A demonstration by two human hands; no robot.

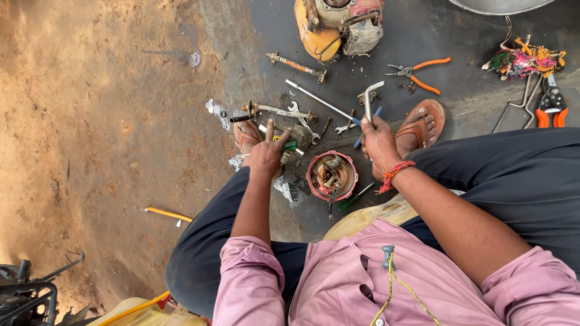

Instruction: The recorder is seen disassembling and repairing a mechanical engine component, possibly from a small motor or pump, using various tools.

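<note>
Head view, person seated on the ground, legs apart, tools scattered on the dark floor [423, 36] ahead. Left hand [267, 154] rests on a small metal part [297, 137] just beyond the left foot; forefinger and thumb spread, a green-handled tool [289, 146] poking out from under the fingers; whether it is truly gripped cannot be told. Right hand [379, 143] closed in a fist round a bent metal rod [370, 99], long axis running away from the body, its hooked end farthest out. Between the two hands, slightly nearer the body, sits a round red-rimmed housing [331, 175] full of small parts; the right hand is about as near to it as the left. A thin steel rod [320, 101] lies slantwise just beyond both hands. Orange pliers [420, 71] and a yellow engine body [338, 24] lie well beyond, the engine cut off by the top edge. Right sandal [421, 124] just beside the right hand. Contents of the housing too cluttered to make out
</note>
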